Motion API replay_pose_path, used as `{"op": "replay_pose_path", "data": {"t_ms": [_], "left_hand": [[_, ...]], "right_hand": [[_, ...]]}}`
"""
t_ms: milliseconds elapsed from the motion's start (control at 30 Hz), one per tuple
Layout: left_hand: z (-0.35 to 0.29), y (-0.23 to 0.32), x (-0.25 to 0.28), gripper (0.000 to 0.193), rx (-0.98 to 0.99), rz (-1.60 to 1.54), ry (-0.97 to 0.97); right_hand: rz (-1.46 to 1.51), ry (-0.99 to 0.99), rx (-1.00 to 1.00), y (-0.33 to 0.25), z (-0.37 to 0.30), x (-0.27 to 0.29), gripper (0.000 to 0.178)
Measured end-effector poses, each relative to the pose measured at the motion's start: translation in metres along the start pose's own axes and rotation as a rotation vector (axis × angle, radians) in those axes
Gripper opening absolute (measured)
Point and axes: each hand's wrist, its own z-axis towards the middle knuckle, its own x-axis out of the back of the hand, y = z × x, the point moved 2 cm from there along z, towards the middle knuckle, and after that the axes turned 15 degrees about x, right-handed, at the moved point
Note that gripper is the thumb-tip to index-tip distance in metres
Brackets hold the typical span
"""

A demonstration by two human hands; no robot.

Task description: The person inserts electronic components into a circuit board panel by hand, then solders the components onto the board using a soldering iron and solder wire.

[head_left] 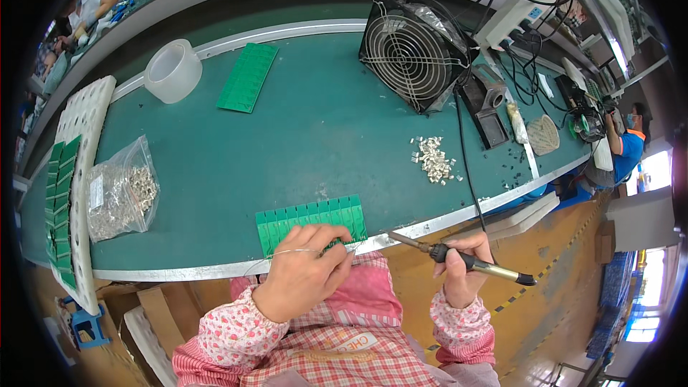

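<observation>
A green circuit board panel lies at the table's near edge, in front of me. My left hand rests over its near right part, fingers curled round a thin solder wire that trails off to the left. Those fingers hide part of the panel. In my right hand is a soldering iron, gripped by its dark handle. Its metal shaft points left, with the tip near the table's edge, just right of the panel and apart from my left hand.
A pile of small metal parts lies at the right, below a black fan. An iron stand is beside the fan. Leftward are a bag of parts, a tape roll, another green panel and a white foam rack holding boards.
</observation>
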Motion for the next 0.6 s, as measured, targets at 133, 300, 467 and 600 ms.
{"op": "replay_pose_path", "data": {"t_ms": [133, 300, 467, 600], "left_hand": [[0.001, 0.001, -0.003, 0.012, 0.016, 0.014, 0.003], [0.0, 0.001, -0.007, 0.012, 0.03, 0.04, 0.013], [0.001, 0.002, -0.008, 0.01, 0.021, 0.072, 0.005], [0.001, 0.004, -0.01, 0.009, 0.033, 0.095, 0.017]], "right_hand": [[0.002, -0.042, 0.011, 0.01, -0.002, -0.004, 0.02], [-0.009, -0.043, -0.037, 0.017, -0.005, -0.004, 0.022], [-0.006, -0.062, -0.044, 0.021, -0.002, -0.007, 0.022], [0.043, -0.028, -0.087, 0.02, -0.001, -0.009, 0.02]]}}
